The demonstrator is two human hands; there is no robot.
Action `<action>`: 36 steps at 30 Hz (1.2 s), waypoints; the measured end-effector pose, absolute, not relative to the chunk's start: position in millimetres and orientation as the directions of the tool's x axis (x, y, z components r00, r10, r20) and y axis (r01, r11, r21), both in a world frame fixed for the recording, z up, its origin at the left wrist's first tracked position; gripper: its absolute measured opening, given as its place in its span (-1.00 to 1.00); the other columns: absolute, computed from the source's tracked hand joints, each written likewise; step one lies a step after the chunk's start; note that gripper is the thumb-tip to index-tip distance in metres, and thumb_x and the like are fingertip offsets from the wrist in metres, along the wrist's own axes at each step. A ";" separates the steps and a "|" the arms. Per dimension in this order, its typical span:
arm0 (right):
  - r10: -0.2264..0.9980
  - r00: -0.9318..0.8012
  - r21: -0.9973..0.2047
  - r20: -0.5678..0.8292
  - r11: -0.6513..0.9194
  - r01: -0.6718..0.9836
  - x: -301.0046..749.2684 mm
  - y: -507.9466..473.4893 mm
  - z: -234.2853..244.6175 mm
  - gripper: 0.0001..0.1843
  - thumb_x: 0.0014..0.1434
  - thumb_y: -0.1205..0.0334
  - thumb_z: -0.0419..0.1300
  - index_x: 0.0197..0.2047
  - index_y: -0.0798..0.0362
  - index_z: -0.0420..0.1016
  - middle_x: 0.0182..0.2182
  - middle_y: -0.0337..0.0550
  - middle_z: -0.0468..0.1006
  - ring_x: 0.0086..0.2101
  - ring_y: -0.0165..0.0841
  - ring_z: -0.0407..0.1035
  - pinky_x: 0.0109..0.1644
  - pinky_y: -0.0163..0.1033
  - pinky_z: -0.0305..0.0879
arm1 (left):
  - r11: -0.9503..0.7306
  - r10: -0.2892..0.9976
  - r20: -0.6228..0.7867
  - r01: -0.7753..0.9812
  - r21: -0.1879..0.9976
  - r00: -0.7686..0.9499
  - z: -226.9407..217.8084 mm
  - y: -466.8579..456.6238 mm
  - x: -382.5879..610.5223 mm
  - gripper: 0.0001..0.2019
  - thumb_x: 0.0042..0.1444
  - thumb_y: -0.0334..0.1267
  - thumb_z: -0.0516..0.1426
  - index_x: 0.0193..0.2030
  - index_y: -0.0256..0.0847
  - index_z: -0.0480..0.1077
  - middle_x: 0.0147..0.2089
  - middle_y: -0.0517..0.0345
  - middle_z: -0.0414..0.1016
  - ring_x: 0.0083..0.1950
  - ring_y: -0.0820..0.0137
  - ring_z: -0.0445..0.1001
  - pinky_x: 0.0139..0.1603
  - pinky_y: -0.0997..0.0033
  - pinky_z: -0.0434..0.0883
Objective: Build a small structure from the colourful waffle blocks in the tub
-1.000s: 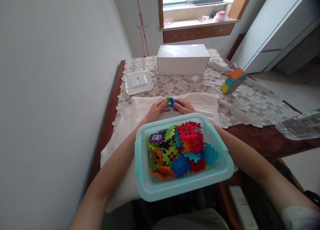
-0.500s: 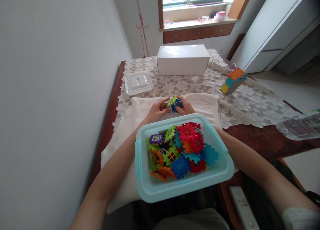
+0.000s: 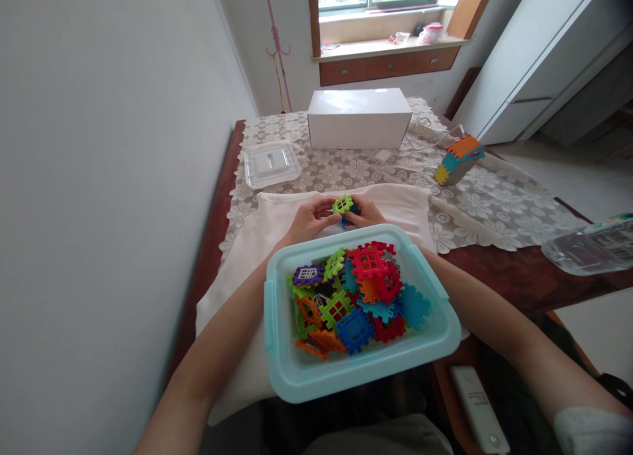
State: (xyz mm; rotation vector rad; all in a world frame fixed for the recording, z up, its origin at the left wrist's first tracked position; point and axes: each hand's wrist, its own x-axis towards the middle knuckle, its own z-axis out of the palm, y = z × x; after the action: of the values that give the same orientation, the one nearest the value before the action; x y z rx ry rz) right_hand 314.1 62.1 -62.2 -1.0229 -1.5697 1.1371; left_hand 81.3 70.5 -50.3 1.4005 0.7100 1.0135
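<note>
Both hands (left hand (image 3: 310, 219), right hand (image 3: 364, 212)) gripping green-blue tiles (image 3: 343, 207).

Both forearms are bare to above the elbow. A white short sleeve (image 3: 588, 428) covers the right upper arm; grey fabric (image 3: 376, 442) covers the lap.

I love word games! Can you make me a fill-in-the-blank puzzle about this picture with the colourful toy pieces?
1. The left hand and right hand together hold a small green and ___ plastic block piece.
2. The pile of colourful plastic blocks lies in a light ___ plastic tub.
3. The hands rest over a cream ___.
4. Behind the clear plastic lid stands a white rectangular ___.

Missing words: blue; blue; cloth; box
</note>
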 end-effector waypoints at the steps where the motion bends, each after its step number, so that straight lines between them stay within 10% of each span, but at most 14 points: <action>1: 0.953 -0.232 -0.970 0.195 0.222 0.099 313.2 62.2 -63.0 -0.32 0.08 -0.51 0.66 -0.12 -0.09 0.71 -0.10 0.06 0.82 0.00 0.16 0.65 0.13 0.21 0.68 | -0.113 0.891 0.167 -0.152 0.982 0.421 -50.5 69.7 82.5 -0.30 -0.02 0.20 0.76 0.14 -0.14 0.80 0.28 -0.17 0.87 0.31 -0.10 0.85 0.49 -0.13 0.69; 11: 0.998 -0.015 -0.992 0.055 0.053 -0.116 320.8 87.3 -76.4 -0.21 -0.02 -0.54 0.63 -0.07 -0.12 0.52 -0.35 -0.22 0.64 -0.36 -0.22 0.56 -0.29 -0.09 0.59 | -0.113 0.974 0.139 -0.147 0.983 0.180 -53.3 75.0 79.4 -0.17 -0.15 0.24 0.77 0.14 -0.21 0.72 0.05 -0.10 0.89 0.06 0.07 0.86 0.31 -0.09 0.77; 22: 0.980 -0.085 -0.983 0.180 0.176 -0.047 315.7 80.1 -79.5 -0.19 0.29 -0.51 0.43 0.30 -0.07 0.72 0.03 0.02 0.87 -0.14 -0.18 0.64 -0.04 -0.07 0.62 | -0.033 0.991 0.046 -0.109 0.993 0.124 -56.1 80.6 74.2 -0.07 -0.26 0.25 0.80 0.08 -0.16 0.52 -0.05 0.02 0.79 -0.02 0.12 0.82 0.07 0.02 0.80; 36: 0.928 -0.260 -0.939 0.266 0.310 0.148 320.8 68.8 -81.8 0.04 0.39 -0.61 0.42 0.71 -0.22 0.59 0.59 0.06 0.56 0.49 0.10 0.52 0.65 0.16 0.51 | 0.016 0.978 0.020 -0.172 0.985 0.207 -59.8 83.7 72.3 -0.12 -0.14 0.19 0.79 0.04 -0.14 0.41 0.04 -0.02 0.83 0.04 0.18 0.81 0.19 0.06 0.74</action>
State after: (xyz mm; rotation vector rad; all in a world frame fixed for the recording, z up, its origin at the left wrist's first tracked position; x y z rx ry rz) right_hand 320.8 68.8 -81.8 -0.9922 -1.6488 1.0543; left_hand 72.3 83.7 -59.8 1.1752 0.9295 1.1336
